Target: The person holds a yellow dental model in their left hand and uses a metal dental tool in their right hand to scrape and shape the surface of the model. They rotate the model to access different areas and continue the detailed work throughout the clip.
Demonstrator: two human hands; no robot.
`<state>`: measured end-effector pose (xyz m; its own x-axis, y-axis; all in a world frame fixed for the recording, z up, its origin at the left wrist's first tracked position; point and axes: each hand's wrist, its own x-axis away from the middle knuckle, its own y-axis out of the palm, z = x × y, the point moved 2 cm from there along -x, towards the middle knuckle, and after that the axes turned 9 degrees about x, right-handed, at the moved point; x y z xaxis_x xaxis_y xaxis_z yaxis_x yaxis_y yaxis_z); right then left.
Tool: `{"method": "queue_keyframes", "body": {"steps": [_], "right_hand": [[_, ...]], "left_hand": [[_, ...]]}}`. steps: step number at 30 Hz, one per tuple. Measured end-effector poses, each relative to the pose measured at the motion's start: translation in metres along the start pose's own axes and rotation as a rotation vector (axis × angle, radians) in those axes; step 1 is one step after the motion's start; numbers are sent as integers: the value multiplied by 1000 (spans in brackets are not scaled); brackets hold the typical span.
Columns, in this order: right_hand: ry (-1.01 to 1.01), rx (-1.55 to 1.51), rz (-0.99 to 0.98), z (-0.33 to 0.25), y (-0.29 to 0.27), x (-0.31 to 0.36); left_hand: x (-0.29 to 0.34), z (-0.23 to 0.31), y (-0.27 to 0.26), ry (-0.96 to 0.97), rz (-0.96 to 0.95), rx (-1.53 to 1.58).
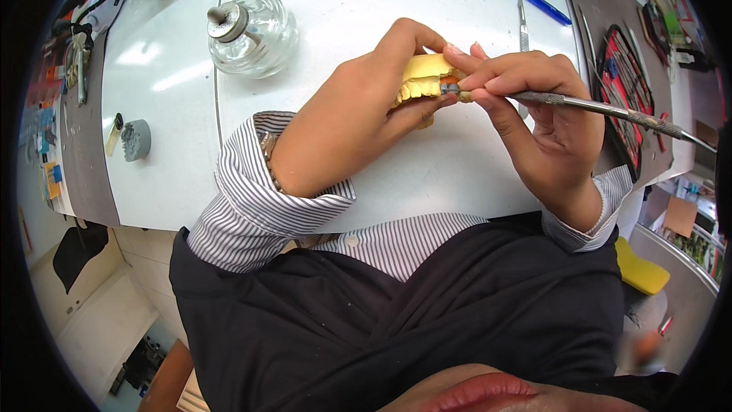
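Left hand (pixel 343 111) clasps a dental model (pixel 427 67) as right hand (pixel 545 99), fingers holding a metal tool (pixel 614 111), apparently adjusts grey teeth (pixel 450 88), likely needing steadiness next.

The table (pixel 427 175) is looked down upon from the head (pixel 480 393) (edges are bent); left hand (pixel 332 118) and right hand (pixel 545 111) are seen close.
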<state>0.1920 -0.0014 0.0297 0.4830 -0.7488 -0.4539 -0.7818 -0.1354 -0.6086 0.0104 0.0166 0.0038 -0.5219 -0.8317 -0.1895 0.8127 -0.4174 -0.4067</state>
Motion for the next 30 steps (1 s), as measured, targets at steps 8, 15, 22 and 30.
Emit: {"method": "queue_keyframes", "body": {"steps": [8,15,22,30], "right_hand": [[54,110,-36,-5,-5,4],[90,58,-41,-4,-7,2],[79,55,-38,-3,-7,2],[124,36,13,-7,-5,1]], "left_hand": [[-2,-2,4,18,2,41],[-3,0,4,-1,3,56],[-4,1,4,-11,6,42],[-4,2,5,-18,4,50]]}}
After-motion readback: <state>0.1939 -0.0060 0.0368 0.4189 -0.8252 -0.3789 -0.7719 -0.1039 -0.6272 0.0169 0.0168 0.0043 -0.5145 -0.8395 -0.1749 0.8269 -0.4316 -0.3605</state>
